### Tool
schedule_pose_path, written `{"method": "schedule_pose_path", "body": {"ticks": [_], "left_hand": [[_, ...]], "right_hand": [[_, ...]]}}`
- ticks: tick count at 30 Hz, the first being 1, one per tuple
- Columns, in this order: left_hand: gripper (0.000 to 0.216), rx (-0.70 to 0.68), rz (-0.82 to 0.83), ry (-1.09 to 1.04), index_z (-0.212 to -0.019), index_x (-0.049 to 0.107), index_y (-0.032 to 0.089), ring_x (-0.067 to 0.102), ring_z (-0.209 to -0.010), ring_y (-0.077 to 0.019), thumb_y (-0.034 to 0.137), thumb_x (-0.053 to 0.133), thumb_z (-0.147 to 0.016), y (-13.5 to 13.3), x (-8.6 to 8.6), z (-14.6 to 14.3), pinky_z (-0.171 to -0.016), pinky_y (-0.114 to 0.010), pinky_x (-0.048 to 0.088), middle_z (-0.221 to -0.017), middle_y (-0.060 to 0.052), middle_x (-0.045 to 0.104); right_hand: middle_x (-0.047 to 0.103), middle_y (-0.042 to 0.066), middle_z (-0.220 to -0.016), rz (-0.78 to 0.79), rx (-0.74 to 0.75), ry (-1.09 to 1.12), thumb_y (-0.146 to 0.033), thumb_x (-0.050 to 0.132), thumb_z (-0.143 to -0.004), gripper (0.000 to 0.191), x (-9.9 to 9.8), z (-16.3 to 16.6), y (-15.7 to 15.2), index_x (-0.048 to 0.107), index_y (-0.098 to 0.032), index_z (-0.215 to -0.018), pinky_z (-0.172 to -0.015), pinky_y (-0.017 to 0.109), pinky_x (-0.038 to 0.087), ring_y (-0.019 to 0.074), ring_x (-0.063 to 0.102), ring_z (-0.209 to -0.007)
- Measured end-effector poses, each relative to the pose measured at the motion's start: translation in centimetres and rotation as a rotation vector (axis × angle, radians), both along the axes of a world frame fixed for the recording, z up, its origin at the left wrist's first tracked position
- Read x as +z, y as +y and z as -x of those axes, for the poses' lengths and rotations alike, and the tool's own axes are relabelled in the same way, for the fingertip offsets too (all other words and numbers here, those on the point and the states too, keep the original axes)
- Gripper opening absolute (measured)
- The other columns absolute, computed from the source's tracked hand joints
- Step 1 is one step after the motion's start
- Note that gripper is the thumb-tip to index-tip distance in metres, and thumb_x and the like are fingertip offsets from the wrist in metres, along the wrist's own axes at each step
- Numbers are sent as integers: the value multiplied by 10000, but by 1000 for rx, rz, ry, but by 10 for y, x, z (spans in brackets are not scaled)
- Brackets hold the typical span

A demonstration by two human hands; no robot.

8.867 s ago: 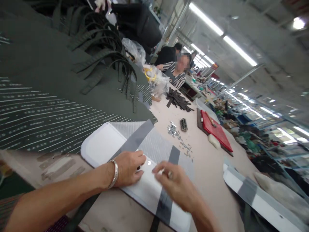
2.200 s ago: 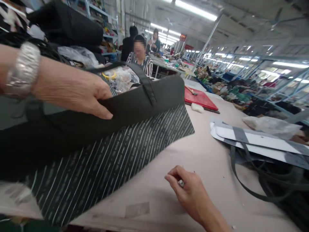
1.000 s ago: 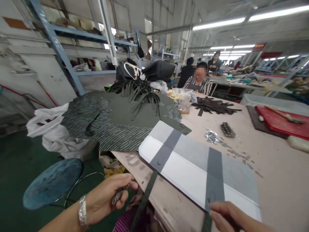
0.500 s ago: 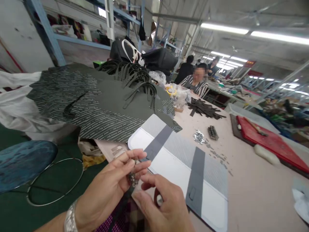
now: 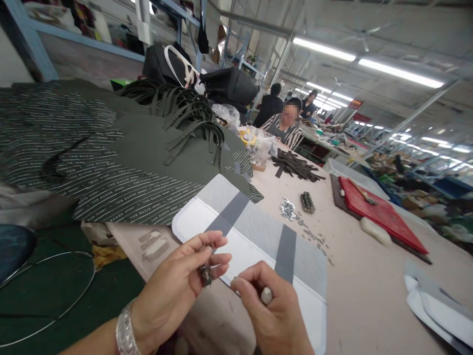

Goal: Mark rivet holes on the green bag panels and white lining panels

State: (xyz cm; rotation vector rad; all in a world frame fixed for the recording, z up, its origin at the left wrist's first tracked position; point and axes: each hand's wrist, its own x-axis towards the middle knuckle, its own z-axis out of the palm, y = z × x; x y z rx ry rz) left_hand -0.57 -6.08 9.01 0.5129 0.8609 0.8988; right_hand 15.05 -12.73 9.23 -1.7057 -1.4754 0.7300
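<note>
My left hand (image 5: 181, 286) is closed in a pinch on a small dark metal piece (image 5: 205, 275), just over the near edge of a white and grey panel (image 5: 254, 236). That panel lies flat on the table, with two grey straps (image 5: 286, 246) running across it. My right hand (image 5: 269, 310) is closed close beside the left one, over the panel's near edge; what it holds, if anything, I cannot make out.
A stack of dark green striped panels with strap handles (image 5: 121, 158) fills the left. Small metal parts (image 5: 287, 209) and a dark clip stack (image 5: 307, 202) lie mid-table, dark strips (image 5: 295, 167) further back, a red board (image 5: 380, 214) to the right. A person in stripes (image 5: 284, 129) sits beyond.
My hands have drawn slightly apart over the panel's near edge; my left hand keeps its pinch on the dark metal piece. The view has shifted towards the table.
</note>
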Motion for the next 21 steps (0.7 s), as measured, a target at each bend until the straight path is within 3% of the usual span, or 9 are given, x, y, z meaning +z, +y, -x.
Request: {"method": "schedule_pose_path", "body": {"ticks": [3, 5, 8, 11, 15, 21], "left_hand": [[173, -275, -288, 304, -1018, 662, 203, 556, -574, -76, 274, 602, -872, 18, -8, -8, -541, -197, 460, -942, -10, 687], [177, -440, -634, 608, -1008, 677, 217, 588, -629, -108, 290, 566, -891, 32, -16, -18, -609, -232, 479, -897, -1, 694], [252, -589, -1215, 979, -1077, 663, 228, 662, -932, -205, 175, 481, -911, 50, -33, -36, -835, -341, 511, -1118, -26, 689], [313, -788, -1575, 1221, -1135, 624, 226, 694, -862, -227, 113, 469, -888, 60, -53, -51, -709, -360, 551, -1258, -52, 640], [348, -862, -1749, 1325, -1203, 581, 243, 692, -782, -219, 130, 493, -886, 64, -73, -55, -621, -363, 565, -1289, -52, 625], [370, -841, -1791, 1311, -1236, 551, 250, 670, -785, -227, 123, 467, -898, 65, -82, -52, -648, -420, 582, -1338, -17, 594]], "right_hand": [[555, -38, -560, 119, -107, -50, -317, 597, -820, 210, 5, -36, 11, 596, -185, -657, -512, 218, 355, 103, 461, -523], [567, -35, -578, 200, -135, -85, -301, 593, -806, 173, 3, -58, 21, 633, -176, -693, -513, 225, 344, 108, 464, -533], [618, -21, -625, 306, -111, -160, -276, 575, -804, 163, -5, -82, 37, 685, -173, -742, -548, 236, 348, 121, 510, -572], [661, -8, -683, 335, -41, -245, -263, 550, -825, 173, -16, -94, 52, 691, -184, -765, -593, 239, 366, 136, 566, -639], [673, -5, -668, 339, -40, -274, -233, 553, -820, 171, -29, -97, 71, 708, -180, -771, -581, 226, 365, 131, 580, -635], [681, -13, -653, 361, 5, -279, -213, 579, -770, 174, -43, -99, 93, 751, -189, -781, -552, 220, 349, 108, 546, -574]]}}
